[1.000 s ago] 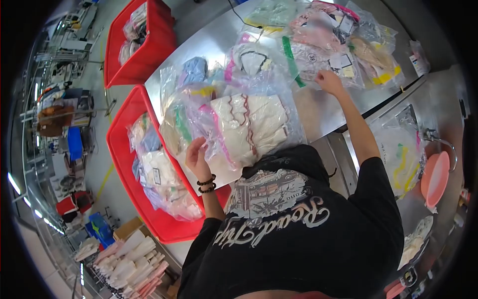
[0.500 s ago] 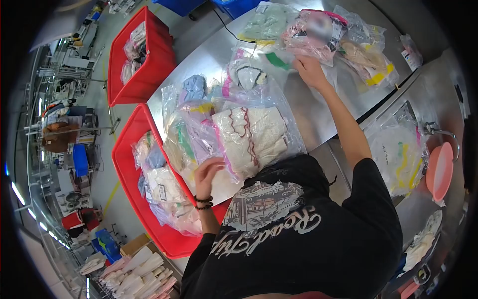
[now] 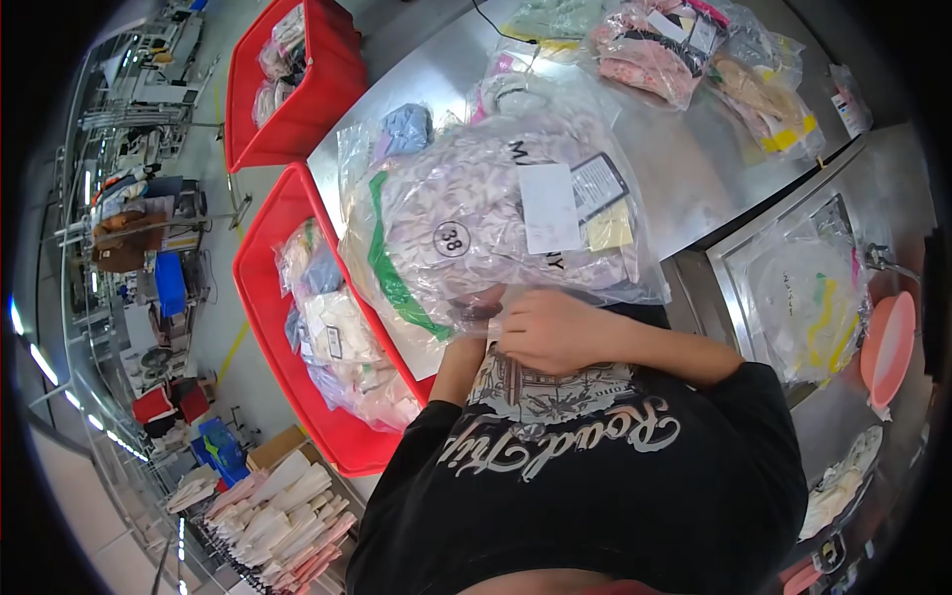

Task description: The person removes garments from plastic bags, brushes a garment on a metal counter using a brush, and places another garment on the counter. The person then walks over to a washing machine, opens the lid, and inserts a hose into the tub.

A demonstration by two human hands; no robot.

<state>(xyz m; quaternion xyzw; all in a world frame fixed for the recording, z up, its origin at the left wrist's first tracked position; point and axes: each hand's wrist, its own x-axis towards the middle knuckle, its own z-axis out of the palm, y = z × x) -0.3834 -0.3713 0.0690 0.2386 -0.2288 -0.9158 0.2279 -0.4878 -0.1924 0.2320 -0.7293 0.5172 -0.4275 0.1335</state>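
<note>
A large clear bag with a lilac patterned garment (image 3: 451,193) lies close to my body, over other bagged clothes. It bears a round 38 mark, a white label (image 3: 548,208) and a green strip (image 3: 385,263). At its near edge, my right hand (image 3: 555,332) is closed, fingers curled on the plastic in front of my shirt. My left hand (image 3: 478,301) is mostly hidden under the same bag's near left edge; its fingers show only dimly through the plastic. Just beyond the bag is a blue bagged item (image 3: 405,129).
Bagged pink clothes (image 3: 650,74) and a beige bagged garment (image 3: 759,99) lie at the metal table's far right. Red bins (image 3: 263,288) (image 3: 327,94) holding bagged clothes stand on the left. A pink basin (image 3: 888,347) and more plastic bags (image 3: 793,307) are at the right.
The lilac garment's bag has come from the far right to in front of me, covering the white bagged garment. My right hand has moved in beside my left, which now lies partly under plastic.
</note>
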